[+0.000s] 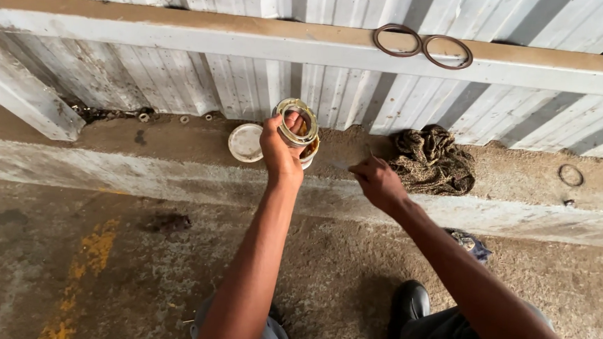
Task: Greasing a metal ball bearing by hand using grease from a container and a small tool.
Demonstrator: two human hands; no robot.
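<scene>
My left hand grips a round metal ring-shaped part and holds it over an open tin with yellowish paste inside, on a concrete ledge. My right hand is closed around a thin tool whose tip points toward the tin. The tin's white lid lies flat on the ledge just to the left of my left hand.
A crumpled dark rag lies on the ledge to the right. Two rubber rings rest on a wooden rail against a corrugated metal wall. Another small ring is at far right. My black shoe stands on the stained floor.
</scene>
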